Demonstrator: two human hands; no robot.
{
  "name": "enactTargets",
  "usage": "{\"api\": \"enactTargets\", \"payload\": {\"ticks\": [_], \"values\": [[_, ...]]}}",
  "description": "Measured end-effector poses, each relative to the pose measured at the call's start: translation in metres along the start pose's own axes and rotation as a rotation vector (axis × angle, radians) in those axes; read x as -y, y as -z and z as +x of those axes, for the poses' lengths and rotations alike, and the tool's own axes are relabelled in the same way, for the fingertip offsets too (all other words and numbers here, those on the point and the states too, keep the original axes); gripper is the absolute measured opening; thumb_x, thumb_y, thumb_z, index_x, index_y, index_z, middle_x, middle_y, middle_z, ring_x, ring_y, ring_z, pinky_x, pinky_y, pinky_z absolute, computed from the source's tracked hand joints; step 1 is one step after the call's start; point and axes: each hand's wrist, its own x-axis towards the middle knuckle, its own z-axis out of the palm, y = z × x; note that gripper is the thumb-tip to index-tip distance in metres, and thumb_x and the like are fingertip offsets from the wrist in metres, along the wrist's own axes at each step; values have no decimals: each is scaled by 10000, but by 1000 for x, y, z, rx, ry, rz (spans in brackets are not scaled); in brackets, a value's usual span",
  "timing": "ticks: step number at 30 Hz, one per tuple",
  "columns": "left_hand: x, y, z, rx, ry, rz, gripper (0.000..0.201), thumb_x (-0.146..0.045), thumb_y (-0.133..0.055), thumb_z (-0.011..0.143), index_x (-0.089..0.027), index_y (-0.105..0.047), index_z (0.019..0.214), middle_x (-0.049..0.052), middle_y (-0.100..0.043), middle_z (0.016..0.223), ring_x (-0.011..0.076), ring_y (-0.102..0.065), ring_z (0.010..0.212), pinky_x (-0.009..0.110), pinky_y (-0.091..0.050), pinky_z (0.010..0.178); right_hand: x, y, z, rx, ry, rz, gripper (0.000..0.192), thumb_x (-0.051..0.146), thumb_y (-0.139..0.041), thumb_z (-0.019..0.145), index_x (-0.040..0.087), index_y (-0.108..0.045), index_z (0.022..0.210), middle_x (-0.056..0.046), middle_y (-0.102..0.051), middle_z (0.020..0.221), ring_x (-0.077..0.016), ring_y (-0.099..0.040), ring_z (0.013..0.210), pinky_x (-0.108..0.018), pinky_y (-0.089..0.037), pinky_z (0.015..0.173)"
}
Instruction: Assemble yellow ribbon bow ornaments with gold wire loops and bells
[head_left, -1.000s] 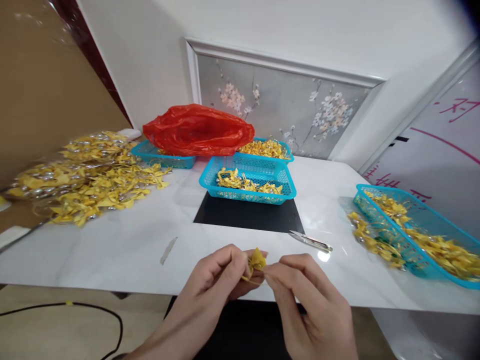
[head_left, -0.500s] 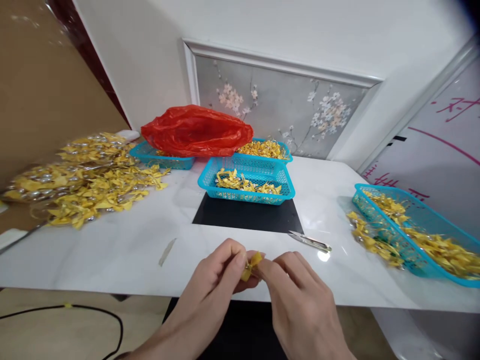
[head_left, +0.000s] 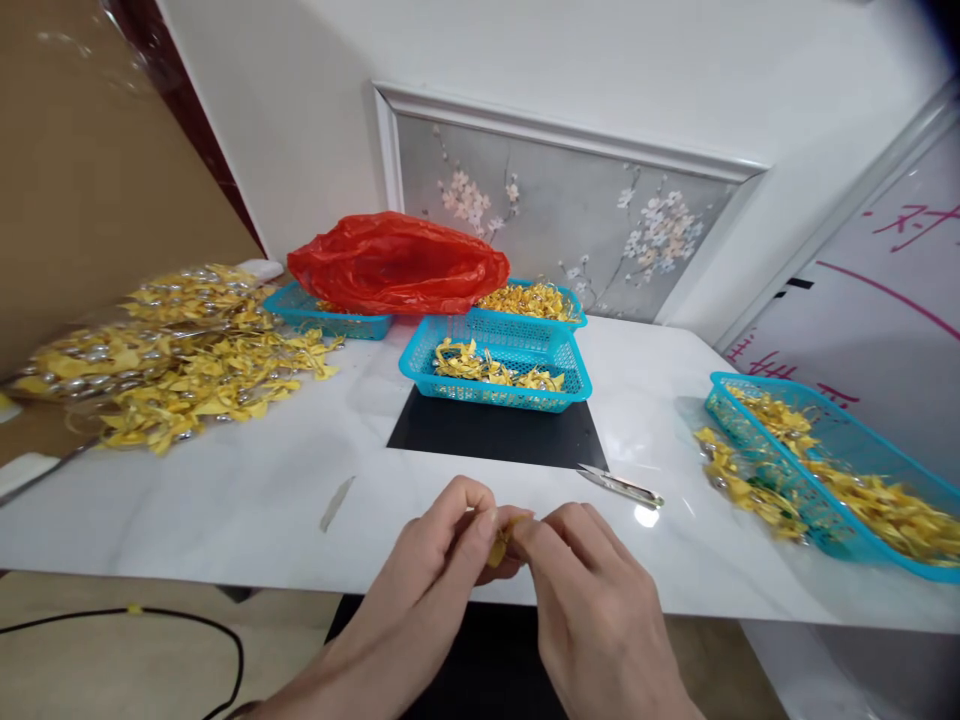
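Note:
Close to the table's front edge, my left hand point(head_left: 435, 565) is closed, pinching a small yellow ribbon bow point(head_left: 497, 550) between thumb and fingers. My right hand point(head_left: 596, 585) meets it from the other side, its fingertips pressed together at the same bow. Fingers cover most of the bow, so only a bit of yellow shows. Beyond my right hand lies a pair of thread snips point(head_left: 621, 487). A blue basket point(head_left: 495, 396) with several yellow ribbon pieces stands on a black mat point(head_left: 487, 432) ahead of my hands.
At the left lies a heap of yellow ribbon pieces with silvery beads point(head_left: 202, 385), partly bagged. A red plastic bag point(head_left: 397, 265) rests over baskets at the back. Another blue basket point(head_left: 832, 535) sits right, with ribbon pieces beside it. A grey strip point(head_left: 337, 503) lies left of my hands.
The yellow bow has turned or sunk between my fingers, and less of it shows now. Both hands stay in nearly the same place. The view has shifted slightly.

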Motion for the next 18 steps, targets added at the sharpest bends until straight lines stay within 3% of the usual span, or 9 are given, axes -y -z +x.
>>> {"api": "enactTargets", "payload": {"ticks": [5,9,14,18], "values": [[2,1,5,33,110,-177,319,-477,-504,957,-222,-433,778,-33,-523,782,136,-499,784,306,-526,824,-1,-3,-2,38,-57,73,316,54,-408,927,243,-629,1049,-24,-522,772,-179,-507,672,-283,-398,575],[6,2,6,22,155,-242,364,-501,-544,929,-209,-423,748,-33,-499,762,132,-492,759,309,-535,803,1,-6,-2,31,-109,116,255,94,-408,948,238,-616,980,-28,-542,782,-183,-537,677,-288,-441,594],[9,-1,8,2,82,-152,338,-467,-601,902,-184,-514,740,-37,-502,738,126,-496,739,305,-537,819,1,-8,-1,7,-172,170,195,163,-421,976,222,-594,907,-17,-544,765,-161,-546,630,-274,-478,571],[12,-1,9,21,17,-101,264,-404,-601,905,-174,-601,775,-21,-563,751,141,-539,747,282,-529,769,-2,-5,1,57,-166,269,253,155,-456,971,226,-601,1166,-17,-594,831,-139,-619,683,-225,-531,596]]}}
